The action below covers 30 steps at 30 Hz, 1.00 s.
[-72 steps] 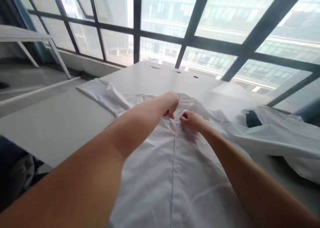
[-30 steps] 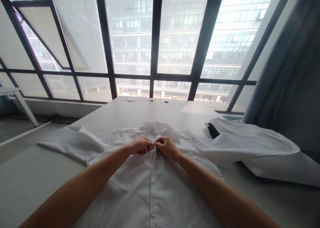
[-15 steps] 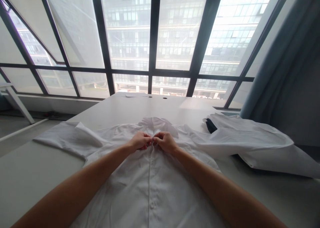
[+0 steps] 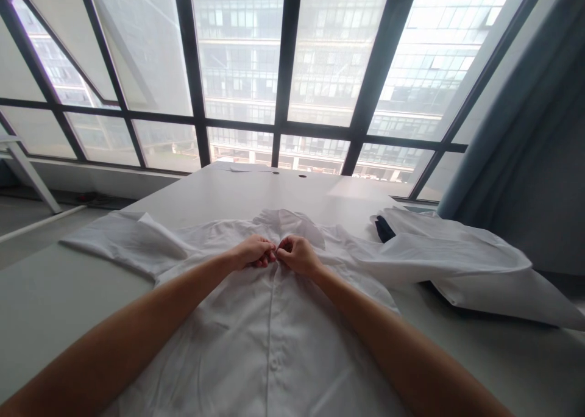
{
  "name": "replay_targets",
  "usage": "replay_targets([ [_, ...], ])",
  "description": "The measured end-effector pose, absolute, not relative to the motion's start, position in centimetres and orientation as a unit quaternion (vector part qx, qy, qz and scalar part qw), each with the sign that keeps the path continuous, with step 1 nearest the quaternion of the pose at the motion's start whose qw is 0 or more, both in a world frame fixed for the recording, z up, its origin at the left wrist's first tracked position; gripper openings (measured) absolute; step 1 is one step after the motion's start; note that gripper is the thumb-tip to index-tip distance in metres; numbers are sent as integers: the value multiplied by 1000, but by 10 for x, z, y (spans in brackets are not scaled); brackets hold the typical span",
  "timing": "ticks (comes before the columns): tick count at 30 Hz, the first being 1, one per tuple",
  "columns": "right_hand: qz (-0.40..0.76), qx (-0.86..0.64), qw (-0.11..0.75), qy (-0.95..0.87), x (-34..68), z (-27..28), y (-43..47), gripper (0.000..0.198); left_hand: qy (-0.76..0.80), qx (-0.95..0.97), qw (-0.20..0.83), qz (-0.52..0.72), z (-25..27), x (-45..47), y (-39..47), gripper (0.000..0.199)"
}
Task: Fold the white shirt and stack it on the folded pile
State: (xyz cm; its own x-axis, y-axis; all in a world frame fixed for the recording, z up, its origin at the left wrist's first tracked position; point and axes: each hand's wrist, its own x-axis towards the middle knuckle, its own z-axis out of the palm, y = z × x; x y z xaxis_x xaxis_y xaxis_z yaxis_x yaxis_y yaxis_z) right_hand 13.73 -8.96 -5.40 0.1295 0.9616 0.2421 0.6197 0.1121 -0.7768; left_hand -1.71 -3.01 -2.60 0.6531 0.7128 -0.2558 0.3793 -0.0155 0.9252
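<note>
Pinched between your left hand [image 4: 252,252] and right hand [image 4: 297,254] is the front placket of the shirt [image 4: 269,338], just below the collar [image 4: 292,222]; both hands are closed on cloth, knuckles nearly touching. Expect it to be light, soft and limp, and likely to slide on the table [image 4: 55,307], so take the doubled placket edge, not the loose panels. From your grip the body runs toward 6 o'clock, the collar lies at 12, and one sleeve [image 4: 123,240] at 9.

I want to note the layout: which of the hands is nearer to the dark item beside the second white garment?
Right. The right hand pinches the shirt placket, on the side toward the dark item; the left hand sits just beyond it, farther away.
</note>
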Motion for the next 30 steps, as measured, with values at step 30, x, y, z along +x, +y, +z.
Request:
replay_targets([
  [30,208,-623,419,-627,146,-56,-87,20,373,714,553,214,-28,-16,-39,20],
])
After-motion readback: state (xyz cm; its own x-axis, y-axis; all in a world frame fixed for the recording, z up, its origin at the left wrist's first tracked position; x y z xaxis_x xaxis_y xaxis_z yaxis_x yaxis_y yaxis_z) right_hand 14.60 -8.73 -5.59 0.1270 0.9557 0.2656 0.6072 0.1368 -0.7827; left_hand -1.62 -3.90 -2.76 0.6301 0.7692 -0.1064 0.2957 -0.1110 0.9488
